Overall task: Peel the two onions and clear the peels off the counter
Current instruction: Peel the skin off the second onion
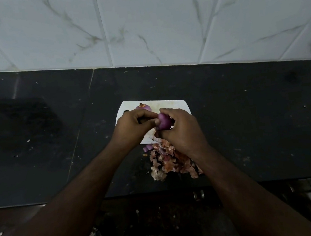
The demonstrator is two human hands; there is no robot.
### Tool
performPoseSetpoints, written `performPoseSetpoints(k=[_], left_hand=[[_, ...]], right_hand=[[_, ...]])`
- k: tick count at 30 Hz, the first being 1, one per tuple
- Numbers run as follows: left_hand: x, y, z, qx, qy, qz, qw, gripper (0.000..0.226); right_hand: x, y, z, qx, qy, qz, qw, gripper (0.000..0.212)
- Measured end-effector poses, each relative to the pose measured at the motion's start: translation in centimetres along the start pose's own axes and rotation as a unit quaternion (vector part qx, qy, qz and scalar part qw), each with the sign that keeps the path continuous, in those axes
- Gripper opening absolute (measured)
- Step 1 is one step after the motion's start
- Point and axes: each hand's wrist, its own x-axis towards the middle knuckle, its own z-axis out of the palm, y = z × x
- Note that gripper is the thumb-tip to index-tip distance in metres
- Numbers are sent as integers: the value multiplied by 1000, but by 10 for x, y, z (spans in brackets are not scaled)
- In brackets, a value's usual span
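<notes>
I have my right hand (pixel 182 132) and left hand (pixel 132 129) both curled around one onion (pixel 164 121) above the cutting board (pixel 176 106); peels (pixel 173 160) lie near on the tabletop (pixel 249 126).

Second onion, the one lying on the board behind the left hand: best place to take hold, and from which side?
Take the onion on the board across its rounded purple sides, coming down from above. Its brown trimmed end faces up, so the smooth flanks are free. The left hand covers its near side, and the white cutting board blocks any approach from below.
</notes>
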Motion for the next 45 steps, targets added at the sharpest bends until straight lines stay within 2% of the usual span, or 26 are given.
performPoseSetpoints(k=[4,8,14,19,24,28,32,38,41,45], left_hand=[[-2,2,-2,-2,20,-4,1000,25],[-5,0,0,-15,42,0,999,17],[-12,6,6,60,49,45,996,24],[-14,13,8,95,54,51,993,22],[-8,15,5,126,37,56,990,15],[-4,6,0,112,61,21,992,14],[-9,0,1,93,39,15,995,7],[-13,-5,3,65,48,1,997,29],[-14,-2,3,21,43,-33,998,30],[-18,1,4,34,39,-56,997,26]], right_hand=[[0,-1,1,11,7,-1,1000,67],[1,-1,0,17,13,0,1000,66],[3,1,3,2,14,1,1000,65],[4,3,6,-31,10,-14,999,47],[1,6,6,-38,6,-21,999,64],[-3,9,2,-24,2,-19,1000,73],[-3,13,2,-27,-1,-10,1000,74],[-3,16,3,-25,-1,-15,1000,73],[-3,17,3,-6,-1,-14,1000,75],[-5,18,-2,67,-5,31,997,70]])
